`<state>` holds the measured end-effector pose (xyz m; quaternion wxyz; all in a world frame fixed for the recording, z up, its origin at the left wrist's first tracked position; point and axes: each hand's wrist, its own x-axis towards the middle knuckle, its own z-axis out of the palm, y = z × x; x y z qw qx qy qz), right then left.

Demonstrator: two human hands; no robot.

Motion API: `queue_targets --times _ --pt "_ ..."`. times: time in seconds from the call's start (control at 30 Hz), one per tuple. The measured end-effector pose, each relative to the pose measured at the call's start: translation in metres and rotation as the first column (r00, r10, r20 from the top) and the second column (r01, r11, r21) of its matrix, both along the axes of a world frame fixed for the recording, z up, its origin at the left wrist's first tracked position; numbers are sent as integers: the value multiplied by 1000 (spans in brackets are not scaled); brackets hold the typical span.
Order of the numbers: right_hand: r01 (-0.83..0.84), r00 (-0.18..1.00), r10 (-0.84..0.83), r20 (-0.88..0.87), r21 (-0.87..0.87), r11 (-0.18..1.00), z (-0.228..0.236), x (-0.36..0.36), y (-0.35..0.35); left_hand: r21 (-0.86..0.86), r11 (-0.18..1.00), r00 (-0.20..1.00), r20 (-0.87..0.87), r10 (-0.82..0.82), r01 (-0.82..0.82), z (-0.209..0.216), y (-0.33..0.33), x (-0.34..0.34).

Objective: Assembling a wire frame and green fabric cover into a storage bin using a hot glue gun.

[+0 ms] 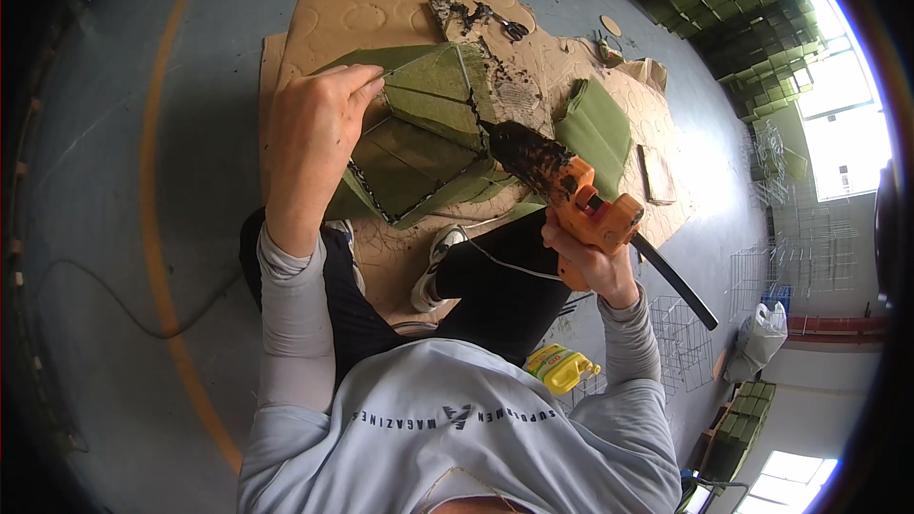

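In front of me sits an open green fabric box (419,157) with lines of black glue along its inner edges and corners. My left hand (322,128) pinches the upper left edge of its fabric between thumb and fingers. My right hand (609,271) is wrapped round the handle of an orange glue gun (600,209). Black residue coats the gun's front, and its nozzle end is close to the box's right side; whether it touches cannot be told. From the gun's rear sticks out a long black glue stick (678,283). A thin pale cord (505,263) runs to the gun.
Brown cardboard (328,14) lies under the work, with black-handled scissors (514,29) and glue scraps at the far end. Folded green fabric (602,124) is right of the box. Wire frames (687,338) and a yellow package (562,368) are at my right; green boxes (743,14) stand stacked beyond.
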<state>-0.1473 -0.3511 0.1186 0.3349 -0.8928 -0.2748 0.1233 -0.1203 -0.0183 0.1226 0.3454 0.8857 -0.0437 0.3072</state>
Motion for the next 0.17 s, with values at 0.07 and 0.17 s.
queue_targets --times 0.07,0.17 --pt "150 987 -132 -93 233 961 -2 -2 3 4 1000 1000 -3 3 -3 1 0 0" --pt "96 995 -90 -38 191 977 -4 -1 1 6 1000 1000 -7 7 -7 0 0 0"
